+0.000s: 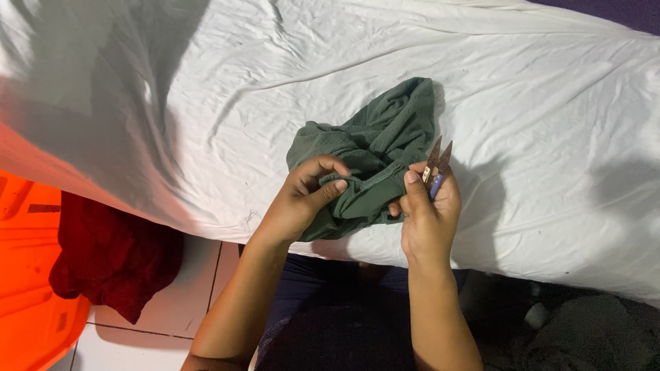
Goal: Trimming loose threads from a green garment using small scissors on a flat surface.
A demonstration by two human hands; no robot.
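Both hands work: my left hand pinches the green garment taut, right hand grips the thread snips; I'd keep blades clear of cloth.

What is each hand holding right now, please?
Left hand: closed, pinching the crumpled green cloth garment.
Right hand: closed on small metal thread snips, also touching the garment.

White sheet open around; green cloth bunched centrally
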